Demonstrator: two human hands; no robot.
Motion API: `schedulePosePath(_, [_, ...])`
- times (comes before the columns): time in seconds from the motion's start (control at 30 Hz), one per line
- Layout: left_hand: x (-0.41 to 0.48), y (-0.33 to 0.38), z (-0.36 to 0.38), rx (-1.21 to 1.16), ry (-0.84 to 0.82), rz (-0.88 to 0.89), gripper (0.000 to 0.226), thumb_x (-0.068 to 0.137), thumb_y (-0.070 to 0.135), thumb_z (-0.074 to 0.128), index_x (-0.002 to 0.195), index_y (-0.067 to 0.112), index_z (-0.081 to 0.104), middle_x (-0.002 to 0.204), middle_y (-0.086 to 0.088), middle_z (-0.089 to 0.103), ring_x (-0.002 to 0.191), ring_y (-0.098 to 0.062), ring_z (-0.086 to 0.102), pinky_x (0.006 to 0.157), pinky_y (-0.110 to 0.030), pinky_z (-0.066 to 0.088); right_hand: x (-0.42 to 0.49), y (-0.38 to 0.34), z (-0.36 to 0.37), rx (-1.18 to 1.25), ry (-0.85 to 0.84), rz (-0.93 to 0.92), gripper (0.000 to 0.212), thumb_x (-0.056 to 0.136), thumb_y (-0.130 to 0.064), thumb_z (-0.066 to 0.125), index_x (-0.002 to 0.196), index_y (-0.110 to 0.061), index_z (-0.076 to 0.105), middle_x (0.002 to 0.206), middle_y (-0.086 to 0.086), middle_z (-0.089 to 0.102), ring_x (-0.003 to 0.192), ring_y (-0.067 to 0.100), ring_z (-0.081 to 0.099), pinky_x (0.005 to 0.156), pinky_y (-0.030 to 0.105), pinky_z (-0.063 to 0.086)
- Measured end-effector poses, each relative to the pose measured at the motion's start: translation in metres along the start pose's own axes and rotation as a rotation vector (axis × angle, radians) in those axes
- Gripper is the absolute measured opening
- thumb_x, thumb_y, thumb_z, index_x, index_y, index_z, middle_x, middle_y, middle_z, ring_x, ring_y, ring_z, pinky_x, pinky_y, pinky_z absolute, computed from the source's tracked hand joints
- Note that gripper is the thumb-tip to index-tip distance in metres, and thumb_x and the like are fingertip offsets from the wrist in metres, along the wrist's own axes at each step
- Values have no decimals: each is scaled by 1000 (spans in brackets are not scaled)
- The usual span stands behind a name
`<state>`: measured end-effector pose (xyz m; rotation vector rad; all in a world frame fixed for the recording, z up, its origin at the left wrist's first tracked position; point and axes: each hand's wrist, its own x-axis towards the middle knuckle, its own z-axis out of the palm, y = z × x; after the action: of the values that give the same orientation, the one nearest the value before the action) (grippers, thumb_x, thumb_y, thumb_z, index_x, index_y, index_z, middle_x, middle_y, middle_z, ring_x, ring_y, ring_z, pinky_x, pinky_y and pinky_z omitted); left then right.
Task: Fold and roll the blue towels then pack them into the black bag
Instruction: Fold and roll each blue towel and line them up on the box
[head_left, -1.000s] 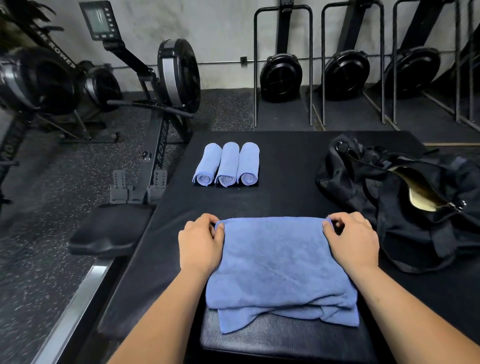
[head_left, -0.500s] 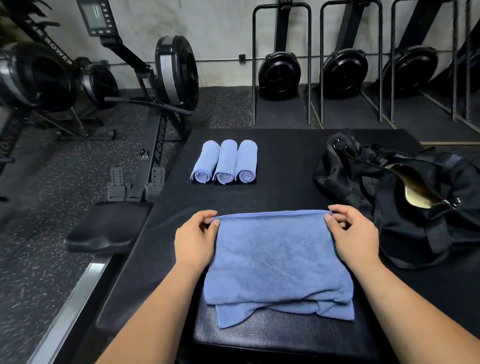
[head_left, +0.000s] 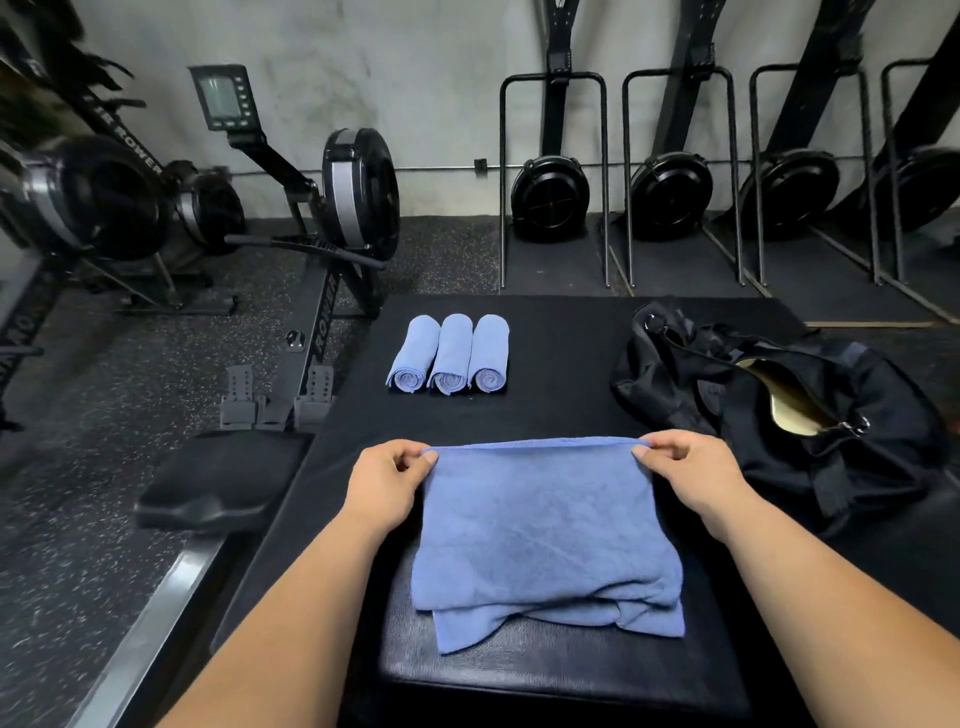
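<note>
A folded blue towel (head_left: 540, 525) lies in front of me on the black platform (head_left: 561, 364), its near edge hanging over a padded seat. My left hand (head_left: 387, 480) pinches the towel's far left corner. My right hand (head_left: 693, 473) pinches the far right corner, and the far edge is lifted slightly between them. Three rolled blue towels (head_left: 449, 356) lie side by side further back on the platform. The black bag (head_left: 810, 415) sits to the right, unzipped, with a pale lining showing in its opening.
A rowing machine (head_left: 322, 218) with its seat (head_left: 218, 478) and rail stands close to the platform's left edge. Several upright rowers (head_left: 670, 197) stand stored along the back wall. Speckled rubber floor (head_left: 88, 519) lies to the left.
Both hands have drawn the towel's far edge up and back toward me, still pinching its corners. The camera has tilted up a little.
</note>
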<state>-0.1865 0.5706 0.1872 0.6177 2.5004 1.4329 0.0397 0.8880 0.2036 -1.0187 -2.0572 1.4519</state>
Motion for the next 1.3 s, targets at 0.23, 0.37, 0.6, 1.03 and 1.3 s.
schedulePosePath(0.23, [-14, 32, -41, -55, -30, 15, 5, 90, 20, 84, 87, 21, 81, 81, -7, 77, 66, -8, 59, 70, -25, 48, -22, -40, -21, 76, 26, -49, 12, 82, -10, 89, 89, -12, 80, 75, -1, 77, 66, 4, 67, 62, 7, 48])
schedulePosePath(0.37, [-23, 63, -71, -26, -21, 105, 5, 88, 16, 85, 89, 19, 81, 78, -6, 77, 67, -6, 63, 70, -19, 48, -40, -76, -42, 81, 19, -125, 14, 80, -14, 91, 89, -13, 80, 79, 2, 77, 64, 1, 65, 63, 10, 47])
schedulePosePath(0.6, [-44, 130, -120, -10, -12, 259, 7, 86, 14, 87, 89, 14, 81, 70, 8, 74, 67, 1, 64, 69, -14, 48, -65, -134, -83, -64, -47, -295, 8, 86, -15, 85, 92, -17, 81, 63, -10, 69, 61, 4, 55, 65, 24, 40])
schedulePosePath(1.03, [-68, 207, -172, 151, 138, 448, 11, 90, 26, 82, 82, 32, 78, 77, 14, 76, 73, -5, 68, 70, -25, 52, -110, -207, -112, 17, 175, -545, 3, 89, -22, 84, 88, -24, 82, 82, -1, 79, 74, 9, 65, 66, 13, 48])
schedulePosePath(1.3, [-81, 220, -185, 206, 295, 495, 10, 89, 25, 83, 84, 32, 77, 78, 15, 75, 78, -4, 70, 71, -22, 49, -118, -221, -116, 58, 261, -533, 3, 89, -29, 84, 88, -27, 82, 81, -5, 78, 75, 11, 67, 76, 31, 53])
